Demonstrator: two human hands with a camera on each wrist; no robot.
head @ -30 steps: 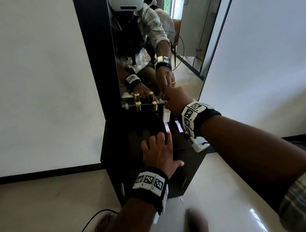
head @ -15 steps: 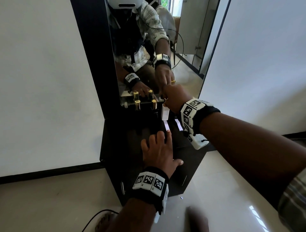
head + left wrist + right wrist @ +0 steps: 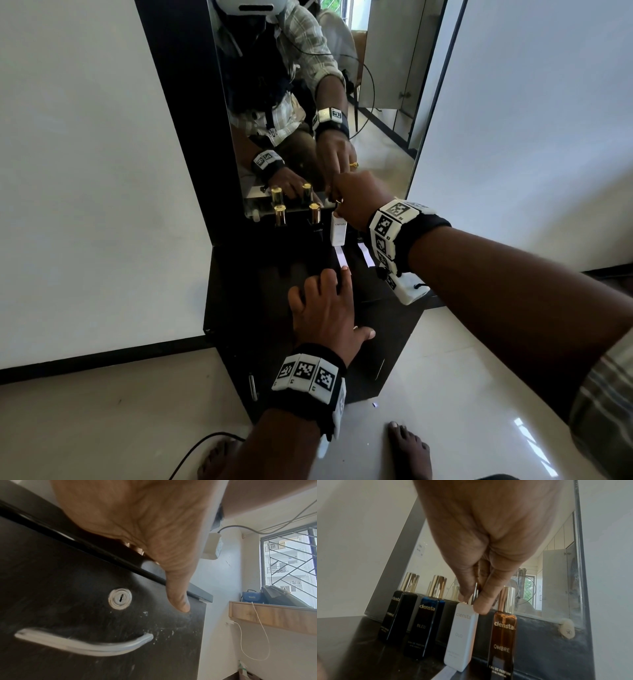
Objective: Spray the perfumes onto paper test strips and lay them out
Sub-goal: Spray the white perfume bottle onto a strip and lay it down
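Four perfume bottles stand in a row against the mirror: a black bottle (image 3: 397,615), a dark blue "BLEU" bottle (image 3: 426,628), a white "OUD" bottle (image 3: 462,635) (image 3: 339,229) and an amber "OMBRE" bottle (image 3: 503,635). My right hand (image 3: 475,596) (image 3: 356,198) pinches the white bottle's gold cap between thumb and finger, and the bottle leans a little. Two white paper strips (image 3: 342,257) (image 3: 365,255) lie on the black cabinet top in front of it. My left hand (image 3: 325,308) rests flat on the top, its index fingertip at the near end of the left strip.
The cabinet top (image 3: 257,274) is narrow and ends at a mirror (image 3: 308,85) behind the bottles. Below the front edge are a drawer lock (image 3: 120,598) and a metal handle (image 3: 82,643). White walls flank the cabinet. My bare foot (image 3: 407,448) and a cable (image 3: 198,448) are on the floor.
Hardly anything. My right hand stays on the white bottle's cap and my left hand stays flat on the top; the view has shifted slightly.
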